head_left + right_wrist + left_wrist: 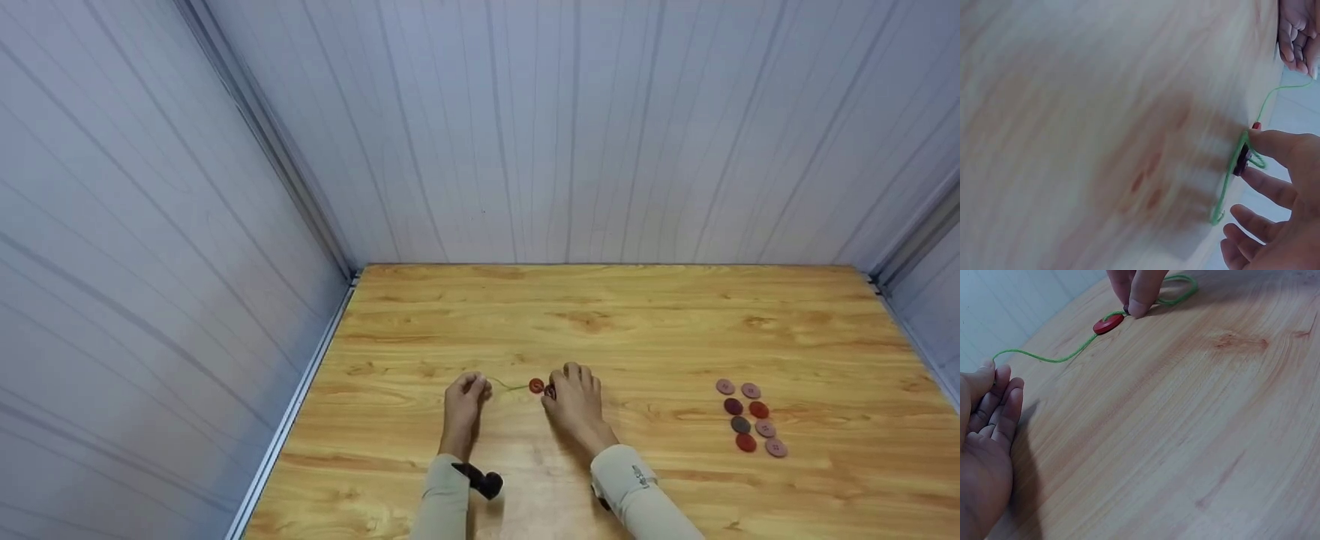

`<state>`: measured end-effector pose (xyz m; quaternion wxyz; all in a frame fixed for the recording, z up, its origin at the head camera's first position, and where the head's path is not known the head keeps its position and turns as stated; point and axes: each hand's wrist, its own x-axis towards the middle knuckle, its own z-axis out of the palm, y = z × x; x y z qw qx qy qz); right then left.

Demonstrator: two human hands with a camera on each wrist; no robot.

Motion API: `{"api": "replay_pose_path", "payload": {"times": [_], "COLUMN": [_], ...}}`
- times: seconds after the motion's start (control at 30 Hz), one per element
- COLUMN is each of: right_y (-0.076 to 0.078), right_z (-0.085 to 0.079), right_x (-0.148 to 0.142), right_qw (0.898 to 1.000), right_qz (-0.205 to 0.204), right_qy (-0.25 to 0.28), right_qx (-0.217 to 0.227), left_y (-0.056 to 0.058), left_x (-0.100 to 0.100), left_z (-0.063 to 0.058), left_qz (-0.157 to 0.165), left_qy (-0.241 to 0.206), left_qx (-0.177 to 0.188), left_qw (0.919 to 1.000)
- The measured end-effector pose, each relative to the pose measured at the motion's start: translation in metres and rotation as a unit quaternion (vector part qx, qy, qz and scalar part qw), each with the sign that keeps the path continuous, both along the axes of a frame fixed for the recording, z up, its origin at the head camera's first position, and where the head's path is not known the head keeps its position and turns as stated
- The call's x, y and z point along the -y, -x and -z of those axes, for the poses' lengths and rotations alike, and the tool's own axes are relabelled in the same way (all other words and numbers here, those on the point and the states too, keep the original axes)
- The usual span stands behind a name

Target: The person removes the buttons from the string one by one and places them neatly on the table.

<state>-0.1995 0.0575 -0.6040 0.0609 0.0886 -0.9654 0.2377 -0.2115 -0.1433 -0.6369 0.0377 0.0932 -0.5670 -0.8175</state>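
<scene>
My left hand (463, 405) pinches one end of a green string (1053, 360) between thumb and fingertip, raised a little over the table. From there the string runs slackly right, through a red button (536, 385) lying on the wood. Beside it, my right hand (577, 396) pinches a dark button (1242, 160) by its edge between thumb and index finger, the other fingers loosely bent. Green string passes at the dark button and trails past it in a loop under the right hand, as the right wrist view shows. In the head view the right fingers partly cover the dark button.
To the right, several loose buttons lie in two rough columns on the wooden table (637, 315), among them a pink button (776, 448), a grey button (740, 424) and an orange-red button (745, 442). Pale panel walls (480, 135) stand behind and at both sides.
</scene>
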Motion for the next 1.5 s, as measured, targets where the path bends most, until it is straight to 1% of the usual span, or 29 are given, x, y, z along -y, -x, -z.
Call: {"api": "replay_pose_path", "payload": {"times": [0.17, 0.23, 0.43, 0.53, 0.67, 0.83, 0.97, 1.2, 1.5], "right_y": [0.002, 0.002, 0.003, 0.003, 0.001, 0.001, 0.000, -0.002, -0.004], "right_z": [0.002, 0.002, 0.001, 0.001, 0.002, 0.001, -0.003, -0.009, -0.012], "right_x": [0.000, -0.001, -0.005, -0.009, -0.016, -0.028, -0.037, -0.052, -0.071], "right_qw": [0.999, 0.999, 0.999, 1.000, 0.999, 0.997, 0.994, 0.993, 0.992], "right_qz": [0.000, 0.004, 0.012, 0.014, 0.011, 0.007, 0.013, 0.015, 0.024], "right_qy": [-0.011, -0.014, -0.020, -0.006, 0.030, 0.078, 0.103, 0.115, 0.122], "right_qx": [-0.031, -0.037, -0.022, -0.015, 0.004, 0.023, 0.033, 0.033, 0.029], "left_y": [-0.001, -0.001, 0.000, 0.001, 0.001, 0.001, 0.000, -0.001, 0.000], "left_x": [0.000, 0.000, -0.001, -0.002, -0.001, 0.000, 0.000, 0.000, 0.000], "left_z": [-0.001, -0.002, -0.002, -0.003, -0.003, -0.003, -0.003, -0.004, -0.002], "left_qz": [-0.001, -0.001, -0.003, -0.002, -0.004, 0.001, 0.002, -0.002, -0.010], "left_qy": [0.014, 0.017, 0.011, 0.007, 0.006, 0.005, 0.005, 0.021, 0.003], "left_qx": [0.009, 0.009, 0.006, 0.003, 0.006, 0.002, -0.002, 0.008, 0.007], "left_qw": [0.9999, 0.9998, 0.9999, 1.0000, 1.0000, 1.0000, 1.0000, 0.9997, 0.9999]}}
